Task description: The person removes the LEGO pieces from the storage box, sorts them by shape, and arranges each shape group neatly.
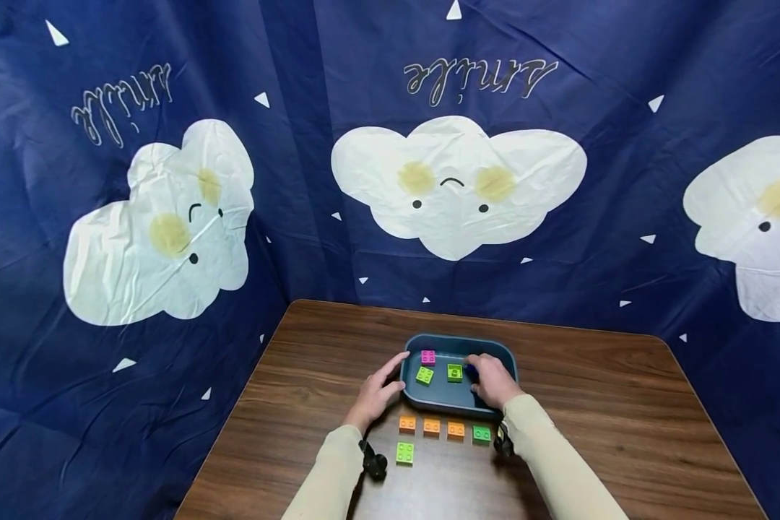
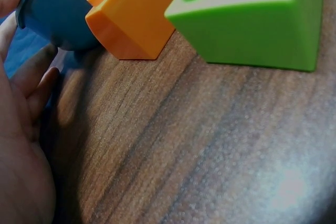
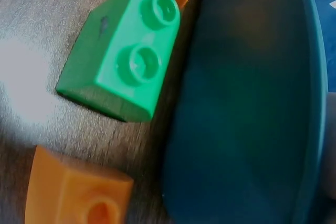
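Observation:
A dark blue tray (image 1: 429,404) stands on the table, its long side facing me. My left hand (image 1: 372,399) is at its left end, fingers spread and fairly straight, fingertips right at the rim. Reaching over the right part of the tray, my right hand (image 1: 494,381) pinches a dark blue block (image 1: 471,370) between thumb and fingers, which partly cover it. Beside it in the tray lie a lime block (image 1: 454,373) showing its hollow side, another lime block (image 1: 425,375) with studs up, and a pink block (image 1: 427,357).
In front of the tray runs a row of orange blocks (image 1: 432,427) and a green block (image 1: 482,434). At the row's right end, another orange block (image 3: 79,190) is partly hidden by my wrist in the head view. A lime block (image 1: 405,453) sits nearer me. Blue cloth surrounds the table.

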A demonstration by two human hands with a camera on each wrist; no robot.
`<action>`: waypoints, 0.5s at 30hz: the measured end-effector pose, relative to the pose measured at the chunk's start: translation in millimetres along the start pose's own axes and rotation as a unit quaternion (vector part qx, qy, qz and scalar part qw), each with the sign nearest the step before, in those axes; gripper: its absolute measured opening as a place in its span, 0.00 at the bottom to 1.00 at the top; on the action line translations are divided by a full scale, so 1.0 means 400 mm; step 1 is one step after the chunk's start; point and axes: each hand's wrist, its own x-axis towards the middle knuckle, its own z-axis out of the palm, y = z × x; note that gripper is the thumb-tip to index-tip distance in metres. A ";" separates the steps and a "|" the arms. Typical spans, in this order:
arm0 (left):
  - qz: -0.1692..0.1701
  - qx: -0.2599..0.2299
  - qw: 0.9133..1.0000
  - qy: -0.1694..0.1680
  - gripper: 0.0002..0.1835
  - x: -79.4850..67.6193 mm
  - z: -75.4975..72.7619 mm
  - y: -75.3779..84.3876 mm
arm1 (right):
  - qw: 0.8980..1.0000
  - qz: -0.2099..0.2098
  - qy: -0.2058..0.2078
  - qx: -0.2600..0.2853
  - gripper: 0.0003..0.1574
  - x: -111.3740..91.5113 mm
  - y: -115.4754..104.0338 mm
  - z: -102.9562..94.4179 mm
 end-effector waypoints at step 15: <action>0.003 0.000 1.000 0.003 0.35 0.002 0.003 0.000 | 0.996 -0.006 0.073 0.055 0.22 -0.028 0.001 -0.021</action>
